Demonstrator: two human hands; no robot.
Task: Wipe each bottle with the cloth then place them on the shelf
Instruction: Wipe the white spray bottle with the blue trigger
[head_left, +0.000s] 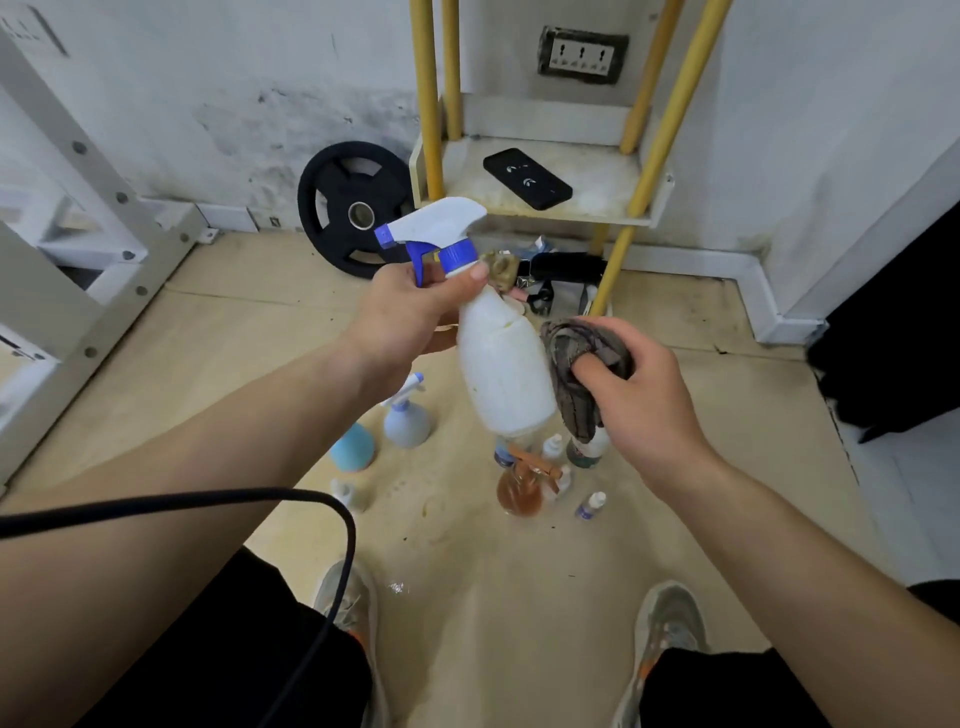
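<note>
Where the wall runs off to the far left of the white spray bottle, a white metal frame stands, and nearer, up and left of the bottle, a black weight plate leans on the wall. Below and left of the bottle, a pale blue bottle and a grey-blue sprayer sit on the floor. The left hand holds the bottle in the air by its neck, thumb laid across just under the blue collar and fingers curled behind. Under the bottle's base an amber sprayer stands among small bottles. Touching the bottle's right side is the brown cloth, bunched in the right hand, whose fingers and thumb curl into it. Up and right of the bottle, the yellow-legged shelf bears only a black phone.
</note>
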